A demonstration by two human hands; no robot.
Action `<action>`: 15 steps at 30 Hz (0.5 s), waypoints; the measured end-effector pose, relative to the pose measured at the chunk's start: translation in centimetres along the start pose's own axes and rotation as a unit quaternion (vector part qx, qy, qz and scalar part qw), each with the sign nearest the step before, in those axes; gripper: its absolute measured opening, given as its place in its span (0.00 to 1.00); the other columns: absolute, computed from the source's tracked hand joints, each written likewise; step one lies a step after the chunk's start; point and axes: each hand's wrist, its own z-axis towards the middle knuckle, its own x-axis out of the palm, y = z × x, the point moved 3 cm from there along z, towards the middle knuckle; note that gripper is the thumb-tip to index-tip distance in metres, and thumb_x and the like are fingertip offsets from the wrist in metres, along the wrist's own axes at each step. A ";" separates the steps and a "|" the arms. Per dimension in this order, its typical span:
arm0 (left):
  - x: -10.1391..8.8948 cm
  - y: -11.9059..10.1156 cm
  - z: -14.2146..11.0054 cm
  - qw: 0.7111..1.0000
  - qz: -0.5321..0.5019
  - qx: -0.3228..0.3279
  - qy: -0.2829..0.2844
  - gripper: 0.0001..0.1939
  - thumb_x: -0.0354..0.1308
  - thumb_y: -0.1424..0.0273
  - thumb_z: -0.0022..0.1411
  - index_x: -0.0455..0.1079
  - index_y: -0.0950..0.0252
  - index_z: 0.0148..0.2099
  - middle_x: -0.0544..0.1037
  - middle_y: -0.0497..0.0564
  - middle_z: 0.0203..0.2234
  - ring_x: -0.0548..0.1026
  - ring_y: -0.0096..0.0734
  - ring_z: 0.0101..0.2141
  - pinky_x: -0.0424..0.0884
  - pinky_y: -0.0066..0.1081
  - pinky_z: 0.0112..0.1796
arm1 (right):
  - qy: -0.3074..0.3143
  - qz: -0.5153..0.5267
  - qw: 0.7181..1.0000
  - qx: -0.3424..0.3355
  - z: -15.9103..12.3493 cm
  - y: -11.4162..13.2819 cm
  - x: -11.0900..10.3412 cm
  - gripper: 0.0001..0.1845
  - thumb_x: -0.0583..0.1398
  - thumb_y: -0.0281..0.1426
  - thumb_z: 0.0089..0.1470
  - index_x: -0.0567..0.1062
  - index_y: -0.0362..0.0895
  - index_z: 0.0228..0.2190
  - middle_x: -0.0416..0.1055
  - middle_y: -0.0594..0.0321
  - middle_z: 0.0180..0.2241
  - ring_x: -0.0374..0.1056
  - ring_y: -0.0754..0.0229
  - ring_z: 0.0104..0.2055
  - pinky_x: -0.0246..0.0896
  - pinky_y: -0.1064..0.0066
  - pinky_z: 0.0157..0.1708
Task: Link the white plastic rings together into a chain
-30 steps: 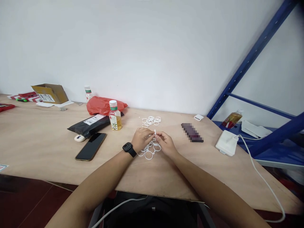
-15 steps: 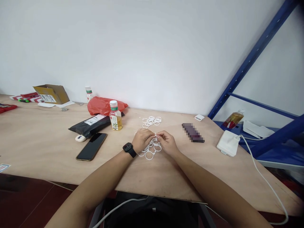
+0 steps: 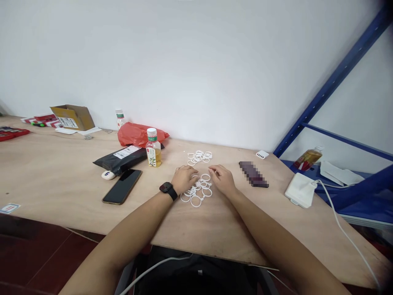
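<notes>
A cluster of white plastic rings with small clasps lies on the table between my forearms. Over its left edge spreads my left hand, a dark watch on the wrist; its fingers are loosely extended and nothing shows in them. Whether the fingertips touch a ring I cannot tell. My right hand hovers or rests just right of the cluster, fingers loosely bent and apart, holding nothing visible. Farther back, beyond both hands, sits a second group of similar white rings.
Left of my hands are a phone, a black parcel, a drink bottle and a red bag. To the right lie a blurred-out dark object, a white charger and a corded white box beside a blue rack.
My hands were together pinching at a small white piece above the near rings. Now they are apart, the right hand farther right, and more of the near cluster is uncovered.
</notes>
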 end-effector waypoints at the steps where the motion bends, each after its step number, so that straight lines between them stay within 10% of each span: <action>1: 0.1 0.1 0.0 1.000 0.007 -0.010 0.013 0.15 0.56 0.59 0.64 0.76 0.59 0.48 0.78 0.53 0.44 0.73 0.42 0.47 0.65 0.41 0.50 | -0.006 -0.017 1.000 0.014 0.5 -0.9 0.2 0.13 0.54 0.35 0.61 0.77 0.46 0.39 0.76 0.58 0.38 0.71 0.57 0.37 0.64 0.67 0.41; 9: 0.6 -0.3 -0.1 0.999 -0.010 0.030 0.040 0.17 0.54 0.55 0.64 0.77 0.59 0.43 0.80 0.52 0.39 0.75 0.36 0.41 0.68 0.34 0.44 | 0.077 -0.200 0.971 0.105 5.2 -6.4 3.7 0.24 0.53 0.28 0.59 0.68 0.44 0.56 0.69 0.49 0.49 0.65 0.48 0.50 0.58 0.61 0.49; 15: 1.0 -0.1 -0.2 0.997 -0.020 0.071 0.008 0.16 0.54 0.56 0.64 0.77 0.60 0.41 0.80 0.52 0.35 0.76 0.36 0.38 0.69 0.33 0.41 | 0.106 -0.239 0.958 0.120 5.5 -7.0 4.4 0.19 0.53 0.31 0.60 0.74 0.47 0.51 0.71 0.48 0.48 0.64 0.46 0.49 0.55 0.58 0.47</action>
